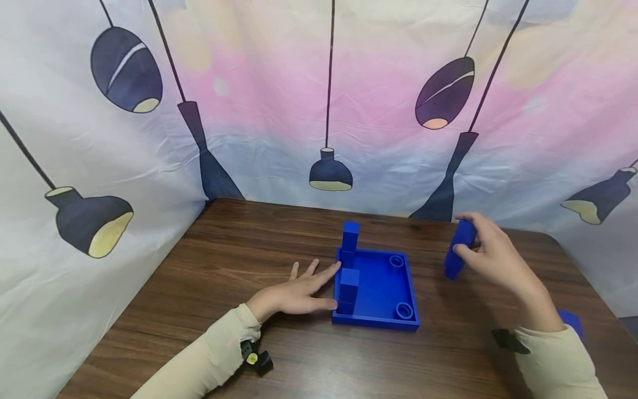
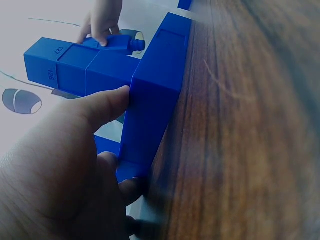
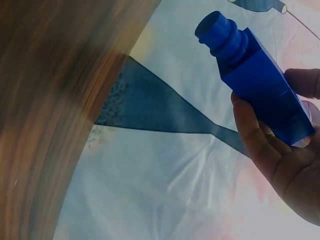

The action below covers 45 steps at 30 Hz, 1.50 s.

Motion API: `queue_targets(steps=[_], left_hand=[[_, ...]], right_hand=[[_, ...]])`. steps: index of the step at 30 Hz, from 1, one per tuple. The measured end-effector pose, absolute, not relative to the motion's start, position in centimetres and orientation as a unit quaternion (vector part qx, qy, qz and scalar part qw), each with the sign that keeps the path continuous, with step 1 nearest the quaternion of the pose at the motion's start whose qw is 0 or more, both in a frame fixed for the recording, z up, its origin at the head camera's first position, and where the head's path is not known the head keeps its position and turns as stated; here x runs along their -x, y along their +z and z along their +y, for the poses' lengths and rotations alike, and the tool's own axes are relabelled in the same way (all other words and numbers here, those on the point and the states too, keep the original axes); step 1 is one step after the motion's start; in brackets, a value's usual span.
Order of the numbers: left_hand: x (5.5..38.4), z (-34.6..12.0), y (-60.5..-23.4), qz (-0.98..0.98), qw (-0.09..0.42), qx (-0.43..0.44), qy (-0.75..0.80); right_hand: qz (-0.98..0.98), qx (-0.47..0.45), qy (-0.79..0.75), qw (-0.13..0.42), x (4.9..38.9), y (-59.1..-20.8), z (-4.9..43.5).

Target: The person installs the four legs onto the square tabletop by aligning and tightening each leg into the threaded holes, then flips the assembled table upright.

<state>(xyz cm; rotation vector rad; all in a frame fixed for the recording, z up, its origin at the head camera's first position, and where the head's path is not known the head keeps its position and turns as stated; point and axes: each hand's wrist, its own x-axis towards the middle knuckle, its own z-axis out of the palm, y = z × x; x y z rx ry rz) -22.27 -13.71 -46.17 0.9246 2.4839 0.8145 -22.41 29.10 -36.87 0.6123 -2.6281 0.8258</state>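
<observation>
A square blue tray (image 1: pixel 377 288) lies on the table, with a blue post standing at each of its two left corners: the far post (image 1: pixel 350 237) and the near post (image 1: pixel 349 285). Round threaded sockets (image 1: pixel 404 311) sit at the two right corners. My left hand (image 1: pixel 301 292), fingers spread, presses its thumb and a fingertip against the tray's left wall. To the right of the tray, my right hand (image 1: pixel 498 257) grips a blue square post (image 3: pixel 267 90) between thumb and fingers, held above the table. Its threaded round end (image 3: pixel 225 40) points down toward the tabletop.
Another blue piece (image 1: pixel 570 322) lies at the right, partly hidden behind my right forearm. A brown wooden table (image 1: pixel 239 238) carries everything. Printed cloth (image 1: pixel 269 111) hangs close along its far side and both sides.
</observation>
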Motion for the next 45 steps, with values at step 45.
queue_targets(steps=[45], left_hand=[[22.4,-13.7,-46.0,0.882,0.188,-0.329,0.280]], right_hand=[[-0.885,-0.308,0.324,0.131,25.6,-38.7,22.3]])
